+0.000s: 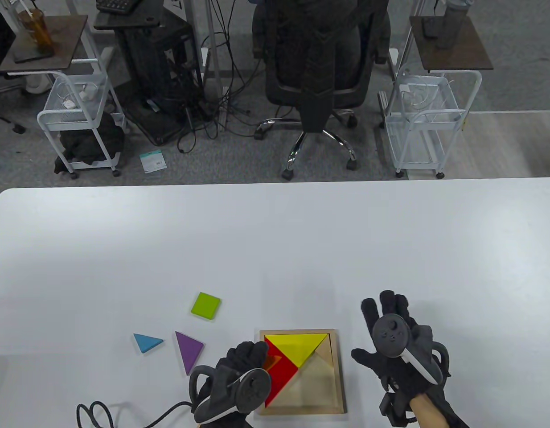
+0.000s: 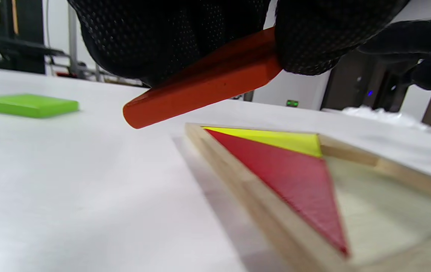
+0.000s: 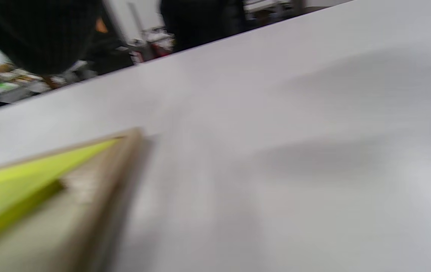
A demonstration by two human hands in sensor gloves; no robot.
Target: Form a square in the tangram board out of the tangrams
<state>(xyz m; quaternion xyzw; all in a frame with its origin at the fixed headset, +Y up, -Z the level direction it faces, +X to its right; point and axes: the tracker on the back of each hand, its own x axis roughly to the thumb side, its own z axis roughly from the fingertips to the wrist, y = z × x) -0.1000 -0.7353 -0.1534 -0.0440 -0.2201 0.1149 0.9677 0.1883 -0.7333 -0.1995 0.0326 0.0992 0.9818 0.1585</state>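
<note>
The wooden tangram board [image 1: 339, 370] lies near the table's front edge with a yellow triangle [image 1: 301, 345] along its far side and a red triangle [image 1: 281, 379] along its left side. My left hand [image 1: 239, 379] hovers over the board's left edge and pinches an orange piece [image 2: 204, 81], tilted above the frame [image 2: 245, 185]. My right hand [image 1: 397, 343] floats to the right of the board with straight, spread fingers and holds nothing. A green square [image 1: 206, 305], a purple triangle [image 1: 189, 350] and a blue triangle [image 1: 146, 342] lie loose on the table, left of the board.
A black cable [image 1: 123, 412] loops on the table at the front left. Behind the table's far edge stand an office chair [image 1: 319, 67] and two white wire carts [image 1: 81, 120].
</note>
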